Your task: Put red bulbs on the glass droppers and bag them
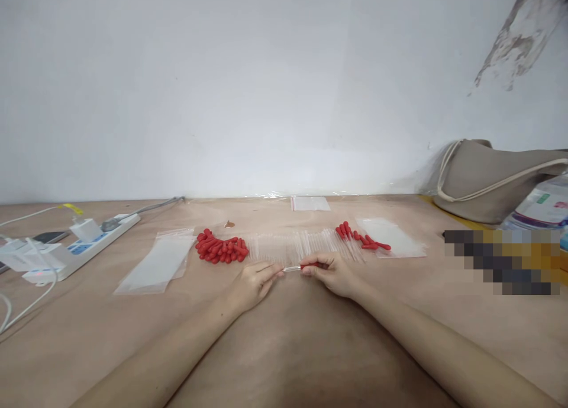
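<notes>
Between my hands lies a thin clear dropper tube (291, 269), held level just above the table's near side. My left hand (256, 282) pinches its left end. With thumb and fingers my right hand (332, 272) grips a red rubber bulb (306, 266) at the tube's right end; how far the bulb sits over the tube is hidden by the fingers. Behind the hands is a row of clear tubes (275, 246). A heap of red bulbs (217, 246) rests to its left, and several more red bulbs (366, 241) lie at its right end.
Clear zip bags lie left (153, 266) and right (394, 237), with a small bag (310, 204) near the wall. A power strip (95, 248) with chargers and cables is at left. At right are a grey bag (492, 174), a plastic bottle (541, 204) and a blurred-out patch.
</notes>
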The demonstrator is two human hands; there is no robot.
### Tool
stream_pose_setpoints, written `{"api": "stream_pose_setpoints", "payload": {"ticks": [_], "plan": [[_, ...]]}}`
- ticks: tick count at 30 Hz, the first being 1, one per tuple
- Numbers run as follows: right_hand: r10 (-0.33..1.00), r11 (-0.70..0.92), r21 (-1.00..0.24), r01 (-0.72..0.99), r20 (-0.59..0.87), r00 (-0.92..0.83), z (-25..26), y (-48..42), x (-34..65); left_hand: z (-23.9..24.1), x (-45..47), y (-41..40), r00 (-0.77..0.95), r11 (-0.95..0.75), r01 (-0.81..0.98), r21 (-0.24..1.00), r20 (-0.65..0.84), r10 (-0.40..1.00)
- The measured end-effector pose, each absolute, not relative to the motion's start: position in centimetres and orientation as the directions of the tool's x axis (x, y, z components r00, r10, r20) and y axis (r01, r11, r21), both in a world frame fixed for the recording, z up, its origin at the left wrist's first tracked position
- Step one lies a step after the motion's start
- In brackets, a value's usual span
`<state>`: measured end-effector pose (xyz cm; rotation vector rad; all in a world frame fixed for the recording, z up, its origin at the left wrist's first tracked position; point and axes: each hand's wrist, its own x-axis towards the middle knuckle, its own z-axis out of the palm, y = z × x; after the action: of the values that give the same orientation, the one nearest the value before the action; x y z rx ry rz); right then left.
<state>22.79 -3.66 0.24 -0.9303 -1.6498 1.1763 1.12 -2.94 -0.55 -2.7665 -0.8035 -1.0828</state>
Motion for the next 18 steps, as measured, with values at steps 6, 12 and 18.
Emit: {"api": "stream_pose_setpoints", "payload": {"ticks": [6,12,18], "plan": [[0.969,0.238,-0.964,-0.114,0.243,-0.031,2.7,-1.8,23.6,0.1,0.5,-3.5,0.628,-0.853,0.494,0.17,0.609,0.485],[0.902,0.222,-0.906,0.36,0.331,0.276,6.1,3.8,32.6,0.6,0.4,-3.3,0.585,-0.818,0.548,0.176,0.619,0.525],[0.931,-0.069,-0.551,0.831,0.264,0.252,2.5,6.4,35.5,0.6,0.8,-3.3,0.627,-0.827,0.549,0.122,0.595,0.504]]}}
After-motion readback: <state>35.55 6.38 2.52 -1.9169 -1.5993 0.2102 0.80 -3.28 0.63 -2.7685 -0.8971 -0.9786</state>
